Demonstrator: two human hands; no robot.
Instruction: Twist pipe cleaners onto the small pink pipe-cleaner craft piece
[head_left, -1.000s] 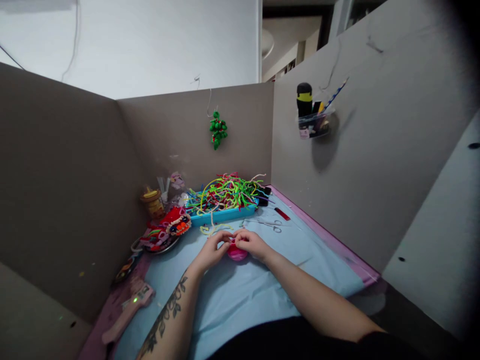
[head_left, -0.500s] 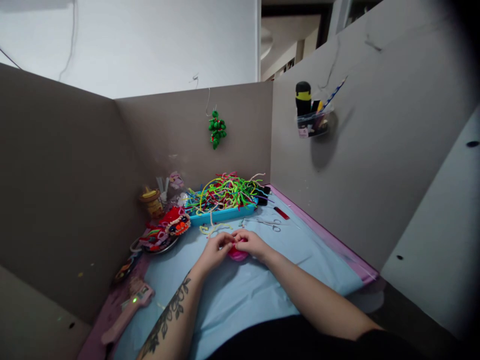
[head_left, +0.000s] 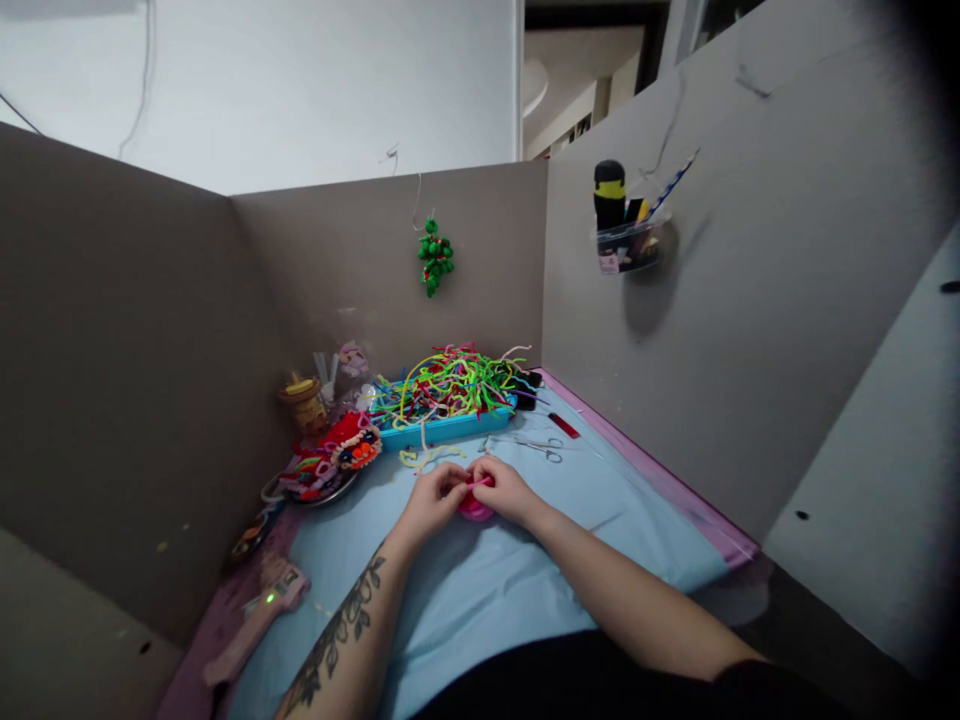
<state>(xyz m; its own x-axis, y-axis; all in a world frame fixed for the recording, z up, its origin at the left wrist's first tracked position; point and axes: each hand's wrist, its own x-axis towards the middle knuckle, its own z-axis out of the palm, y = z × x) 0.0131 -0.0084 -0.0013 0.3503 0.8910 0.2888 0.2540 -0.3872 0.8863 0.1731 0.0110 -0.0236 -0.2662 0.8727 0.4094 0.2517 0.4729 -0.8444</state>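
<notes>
Pale blue tabletop (head_left: pixel 487 600), both hands (head_left: pixel 433 500) (head_left: pixel 507 492) tight on a pink piece (head_left: pixel 475 509), label (head_left: pixel 608 264) on the wall container (head_left: pixel 637 250) illegible.

green ornament (head_left: pixel 435 258): hanging | glue gun (head_left: pixel 256 617) (green light (head_left: pixel 271 598) lit) | caddy (head_left: pixel 628 249): wall-mounted

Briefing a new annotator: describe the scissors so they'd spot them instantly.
Find the bright blue tray piled with colourful strands. Off its front right corner, beyond the right hand, lie the scissors: silver metal with two finger loops, unlike the flat red strip nearby.
</notes>
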